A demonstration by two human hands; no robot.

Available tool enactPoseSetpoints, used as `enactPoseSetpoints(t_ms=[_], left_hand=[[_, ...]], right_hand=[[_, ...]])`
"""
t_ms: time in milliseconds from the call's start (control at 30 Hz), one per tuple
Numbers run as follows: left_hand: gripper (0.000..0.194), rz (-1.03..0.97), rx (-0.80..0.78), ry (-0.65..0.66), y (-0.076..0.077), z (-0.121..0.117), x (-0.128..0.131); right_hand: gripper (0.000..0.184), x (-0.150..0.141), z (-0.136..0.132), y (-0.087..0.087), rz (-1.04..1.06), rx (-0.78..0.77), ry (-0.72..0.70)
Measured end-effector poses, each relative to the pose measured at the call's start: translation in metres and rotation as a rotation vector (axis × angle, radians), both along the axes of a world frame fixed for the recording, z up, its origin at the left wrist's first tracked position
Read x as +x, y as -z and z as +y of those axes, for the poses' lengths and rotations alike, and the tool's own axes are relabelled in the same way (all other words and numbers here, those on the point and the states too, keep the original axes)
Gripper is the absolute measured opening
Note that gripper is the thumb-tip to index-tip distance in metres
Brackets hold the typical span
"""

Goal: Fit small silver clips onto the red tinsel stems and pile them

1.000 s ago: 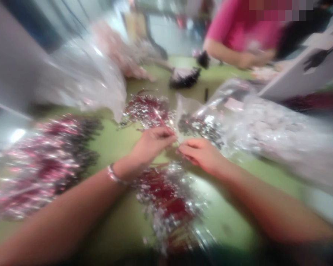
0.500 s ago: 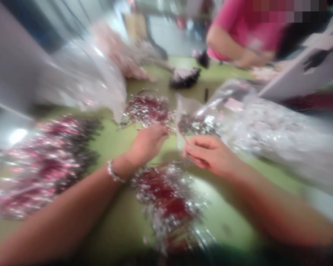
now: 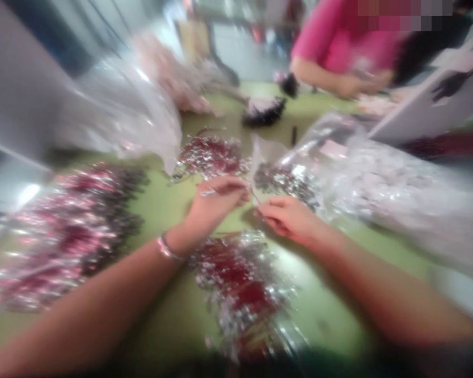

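Note:
My right hand [image 3: 286,218] is closed in a pinch on a thin reddish stem [image 3: 257,199], which slants up and left from the fingertips. Just left of it, my left hand [image 3: 220,198] has its fingers drawn together. A small silvery-white piece [image 3: 208,192] shows against the back of that hand; what lies between its fingertips is too blurred to name. Beyond the left hand lies a heap of red and silver sprigs [image 3: 211,155]. Nearer to me, below both hands, is a second red and silver pile [image 3: 244,283]. Silvery pieces [image 3: 289,181] sit by clear plastic behind the right hand.
Pink and silver bundles with dark ends [image 3: 79,226] cover the green tabletop's [image 3: 157,210] left side. A clear plastic bag [image 3: 122,115] stands behind them. Bagged white pieces [image 3: 394,178] lie to the right. Across the table, a person in a pink top [image 3: 327,37] works with both hands.
My left hand has turned and shifted slightly right, bringing the silvery-white piece into view. My right hand has moved a little left and down, still pinching the stem.

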State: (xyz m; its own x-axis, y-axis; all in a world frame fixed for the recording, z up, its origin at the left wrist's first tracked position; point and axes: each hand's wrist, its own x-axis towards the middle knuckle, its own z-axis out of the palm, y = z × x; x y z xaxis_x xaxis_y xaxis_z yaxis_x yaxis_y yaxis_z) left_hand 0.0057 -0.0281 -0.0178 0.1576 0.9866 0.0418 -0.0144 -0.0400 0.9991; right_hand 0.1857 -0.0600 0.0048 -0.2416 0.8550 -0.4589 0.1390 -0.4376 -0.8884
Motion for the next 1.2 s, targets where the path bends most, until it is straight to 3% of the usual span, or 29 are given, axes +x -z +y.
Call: enactPoseSetpoints(t_ms=[133, 200, 500, 667, 867, 1000, 1067, 1200], left_hand=[[0.015, 0.211, 0.339, 0.077, 0.001, -0.007, 0.004], [0.015, 0.302, 0.431, 0.105, 0.001, -0.01, 0.004], [0.009, 0.202, 0.159, 0.143, -0.002, -0.01, 0.007], [0.022, 0.09, -0.018, 0.193, -0.002, -0.009, 0.01], [0.042, 0.15, 0.01, 0.352, -0.002, -0.014, 0.01], [0.072, 0.211, 0.08, 0.417, 0.003, -0.015, 0.01], [0.065, 0.243, 0.123, 0.393, 0.006, -0.015, 0.01], [0.027, 0.304, 0.098, 0.365, 0.005, -0.012, 0.007]], right_hand=[[0.026, -0.002, -0.004, 0.006, 0.199, -0.086, -0.054], [0.026, -0.003, -0.006, 0.008, 0.253, -0.119, -0.092], [0.028, -0.007, -0.007, 0.006, 0.217, -0.07, -0.113], [0.026, -0.007, -0.004, 0.003, 0.288, -0.134, -0.092], [0.024, -0.002, 0.001, 0.005, 0.278, -0.064, 0.03], [0.023, -0.001, 0.002, 0.007, 0.259, -0.063, 0.062], [0.025, -0.002, 0.002, 0.008, 0.224, -0.065, 0.07], [0.024, 0.002, 0.002, 0.008, 0.058, 0.04, 0.155]])
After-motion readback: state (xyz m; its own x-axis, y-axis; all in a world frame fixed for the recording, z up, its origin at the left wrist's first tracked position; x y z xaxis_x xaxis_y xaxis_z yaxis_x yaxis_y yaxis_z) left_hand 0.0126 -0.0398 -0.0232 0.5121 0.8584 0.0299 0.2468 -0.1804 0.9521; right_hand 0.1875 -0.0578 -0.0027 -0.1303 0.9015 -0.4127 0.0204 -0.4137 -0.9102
